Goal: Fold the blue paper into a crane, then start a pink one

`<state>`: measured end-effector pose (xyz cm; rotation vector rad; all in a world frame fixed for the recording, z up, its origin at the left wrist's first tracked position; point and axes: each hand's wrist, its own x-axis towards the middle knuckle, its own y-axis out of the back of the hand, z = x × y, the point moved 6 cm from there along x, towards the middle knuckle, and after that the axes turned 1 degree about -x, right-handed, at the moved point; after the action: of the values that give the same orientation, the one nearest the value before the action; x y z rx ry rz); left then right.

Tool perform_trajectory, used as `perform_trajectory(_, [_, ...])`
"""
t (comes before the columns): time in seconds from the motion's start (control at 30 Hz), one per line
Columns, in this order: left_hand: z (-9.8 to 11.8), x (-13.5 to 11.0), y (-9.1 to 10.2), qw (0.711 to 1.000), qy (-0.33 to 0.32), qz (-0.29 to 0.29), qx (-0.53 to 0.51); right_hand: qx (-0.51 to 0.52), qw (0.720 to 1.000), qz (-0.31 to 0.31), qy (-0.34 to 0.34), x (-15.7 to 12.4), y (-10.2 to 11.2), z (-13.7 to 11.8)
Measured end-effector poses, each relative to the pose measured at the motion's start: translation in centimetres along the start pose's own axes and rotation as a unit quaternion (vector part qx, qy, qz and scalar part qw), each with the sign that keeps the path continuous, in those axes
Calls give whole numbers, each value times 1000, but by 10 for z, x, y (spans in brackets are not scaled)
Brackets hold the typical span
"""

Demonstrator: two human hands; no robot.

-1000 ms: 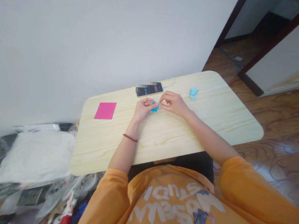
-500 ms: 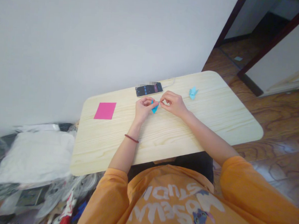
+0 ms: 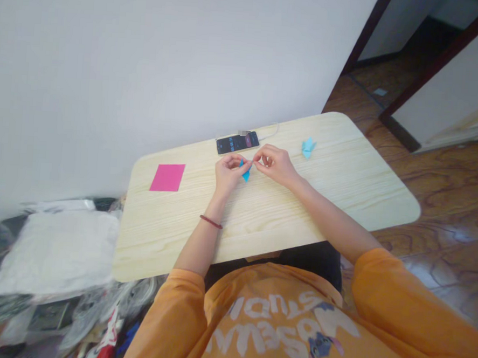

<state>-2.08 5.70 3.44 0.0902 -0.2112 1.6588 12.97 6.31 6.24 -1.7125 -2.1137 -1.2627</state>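
A small blue folded paper (image 3: 246,174) hangs pointing down between my hands, above the pale wooden table top (image 3: 302,204). My left hand (image 3: 228,173) pinches it with the fingertips, and my right hand (image 3: 273,165) holds its upper tip, though the fingers hide that part. Beyond my right hand sits a finished light blue origami crane (image 3: 308,148). A flat pink paper square (image 3: 167,177) lies to the left. A black smartphone (image 3: 237,143) lies just past my hands.
A white cable (image 3: 271,131) runs from the phone along the table's far edge, and a white wall (image 3: 149,60) stands behind. A pile of plastic bags and white packaging (image 3: 52,254) sits at lower left. Wooden floor (image 3: 456,203) and a doorway (image 3: 416,60) show at right.
The blue paper looks narrower than a second ago, and my fingers have shifted slightly on it. Both hands remain together around it.
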Motion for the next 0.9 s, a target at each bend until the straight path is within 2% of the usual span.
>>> perform_trajectory(0.17, [1, 1, 2, 1000, -27, 8, 12, 40, 997, 13, -59, 1, 1, 5])
perform_trajectory(0.33, [-4, 3, 3, 1000, -15, 13, -13, 86, 987, 3, -134, -1, -2, 11])
perform_trajectory(0.47, [-5, 2, 2, 1000, -4, 3, -22, 117, 979, -13, -165, -1, -5, 14])
perform_trajectory(0.9, [-1, 0, 0, 1000, -1, 2, -7, 106, 980, -38, -162, -1, -6, 18])
